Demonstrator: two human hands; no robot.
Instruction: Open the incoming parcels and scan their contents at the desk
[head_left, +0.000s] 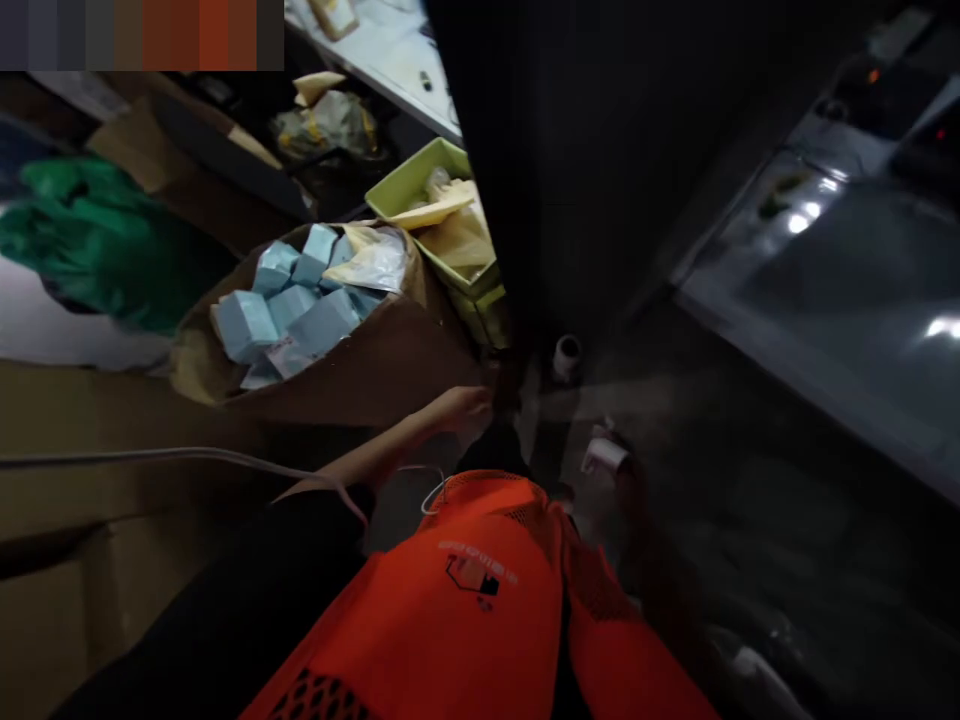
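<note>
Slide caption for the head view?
Left hand near a brown container of pale blue boxes; right hand, in shadow, at a small white object.

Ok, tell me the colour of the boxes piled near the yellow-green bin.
Light blue; the boxes show in the head view, the only one.

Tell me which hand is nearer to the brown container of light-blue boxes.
Left. The left hand is close to the right side of the brown container; the right hand is farther off to the right, at a white item.
</note>
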